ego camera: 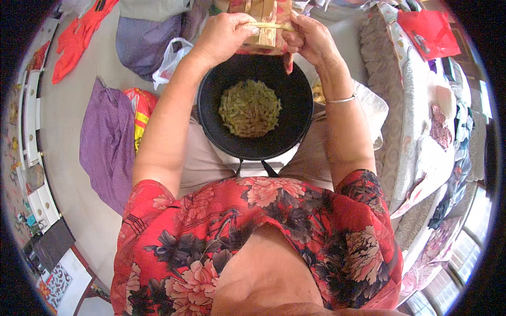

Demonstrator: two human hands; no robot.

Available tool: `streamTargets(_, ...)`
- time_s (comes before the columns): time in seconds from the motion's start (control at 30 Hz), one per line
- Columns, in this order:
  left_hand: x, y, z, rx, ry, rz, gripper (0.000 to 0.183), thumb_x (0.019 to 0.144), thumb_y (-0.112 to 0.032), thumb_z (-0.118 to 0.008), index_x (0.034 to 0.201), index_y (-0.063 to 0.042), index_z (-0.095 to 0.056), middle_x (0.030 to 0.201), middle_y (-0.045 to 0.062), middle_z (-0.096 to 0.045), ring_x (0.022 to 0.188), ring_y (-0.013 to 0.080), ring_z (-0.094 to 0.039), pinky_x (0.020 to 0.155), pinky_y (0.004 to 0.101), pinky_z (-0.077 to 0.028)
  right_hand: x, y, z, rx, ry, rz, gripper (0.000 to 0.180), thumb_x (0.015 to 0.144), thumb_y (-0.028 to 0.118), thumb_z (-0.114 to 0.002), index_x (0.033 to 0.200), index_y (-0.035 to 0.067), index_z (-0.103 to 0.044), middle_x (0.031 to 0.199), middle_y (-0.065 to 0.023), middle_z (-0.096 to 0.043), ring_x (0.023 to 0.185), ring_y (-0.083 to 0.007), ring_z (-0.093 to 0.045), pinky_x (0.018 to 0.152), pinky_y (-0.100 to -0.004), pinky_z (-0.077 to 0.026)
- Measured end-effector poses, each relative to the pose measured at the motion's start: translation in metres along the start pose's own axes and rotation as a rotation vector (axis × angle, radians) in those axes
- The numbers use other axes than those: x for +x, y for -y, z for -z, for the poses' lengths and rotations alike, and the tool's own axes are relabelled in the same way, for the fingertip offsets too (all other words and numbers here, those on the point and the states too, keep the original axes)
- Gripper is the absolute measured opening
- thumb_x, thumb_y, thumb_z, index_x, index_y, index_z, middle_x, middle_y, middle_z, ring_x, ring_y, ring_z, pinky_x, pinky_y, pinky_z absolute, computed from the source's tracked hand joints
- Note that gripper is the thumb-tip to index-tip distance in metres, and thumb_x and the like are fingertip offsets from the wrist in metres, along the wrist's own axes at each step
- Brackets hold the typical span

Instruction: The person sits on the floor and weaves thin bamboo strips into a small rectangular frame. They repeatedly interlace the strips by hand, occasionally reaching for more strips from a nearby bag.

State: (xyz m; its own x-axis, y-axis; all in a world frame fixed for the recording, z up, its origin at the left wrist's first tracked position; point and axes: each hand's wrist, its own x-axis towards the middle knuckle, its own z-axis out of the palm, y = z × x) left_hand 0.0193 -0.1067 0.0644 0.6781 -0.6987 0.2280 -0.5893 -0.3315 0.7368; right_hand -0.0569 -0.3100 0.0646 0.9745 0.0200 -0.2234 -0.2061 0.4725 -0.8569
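Observation:
My left hand (223,37) pinches one end of a narrow, pale yellow strip (269,25), perhaps plant fibre. The other end is gripped by my right hand (312,39), so the strip runs taut between them. Just under it lies a pale wooden piece with slats (267,37), over a red-patterned surface (245,49). Nearer my body, between my knees, sits a round black basin (296,94). A round mass of greenish-brown, leafy-looking material (250,108) covers the middle of its bottom. What that material is, I cannot tell.
Left of my legs are a purple cloth (108,146), a red and yellow bag (141,106) and a white plastic bag (172,59). A clear plastic bag (371,106) stands by my right forearm. Beyond it runs a sofa (413,118) bearing clothes and a red bag (429,33).

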Motion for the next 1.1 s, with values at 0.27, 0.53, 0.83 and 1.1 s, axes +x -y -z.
streamTargets(0.27,0.02,0.018,-0.013,0.157,-0.274,-0.04,0.016,0.079,-0.017,-0.063,0.091,-0.008,-0.06,0.075,0.011,-0.064,0.064,0.023,-0.063,0.061,0.034,-0.05,0.024,0.0,0.006,-0.081,-0.075,0.016,0.018,0.088,0.019,-0.05,0.093,0.003,-0.057,0.065,-0.0016,-0.05,0.049,-0.0101,-0.042,0.046,-0.0252,-0.038)
streamTargets(0.53,0.025,0.018,-0.016,0.276,-0.283,0.044,0.019,0.077,-0.025,-0.064,0.091,-0.014,-0.062,0.078,0.013,-0.065,0.075,0.0335,-0.062,0.065,0.0412,-0.049,0.034,-0.007,0.009,0.0,-0.161,-0.076,0.02,0.087,0.021,-0.051,0.092,0.003,-0.059,0.067,-0.0028,-0.05,0.052,-0.0114,-0.043,0.05,-0.0279,-0.041)
streamTargets(0.83,0.024,0.014,-0.016,0.247,-0.298,0.08,0.02,0.077,-0.027,-0.063,0.091,-0.014,-0.063,0.079,0.015,-0.064,0.077,0.0357,-0.062,0.067,0.0443,-0.049,0.04,-0.012,0.013,0.067,-0.108,-0.029,0.017,0.087,0.018,-0.053,0.09,0.003,-0.058,0.069,-0.0027,-0.052,0.056,-0.0117,-0.046,0.048,-0.0234,-0.04)
streamTargets(1.1,0.025,0.014,-0.017,0.251,-0.3,0.136,0.021,0.077,-0.029,-0.063,0.092,-0.015,-0.063,0.079,0.015,-0.065,0.077,0.0352,-0.062,0.068,0.0444,-0.049,0.04,-0.012,0.006,0.032,-0.151,-0.01,0.018,0.088,0.019,-0.053,0.089,0.002,-0.059,0.067,-0.0028,-0.052,0.056,-0.0108,-0.047,0.046,-0.0238,-0.039)
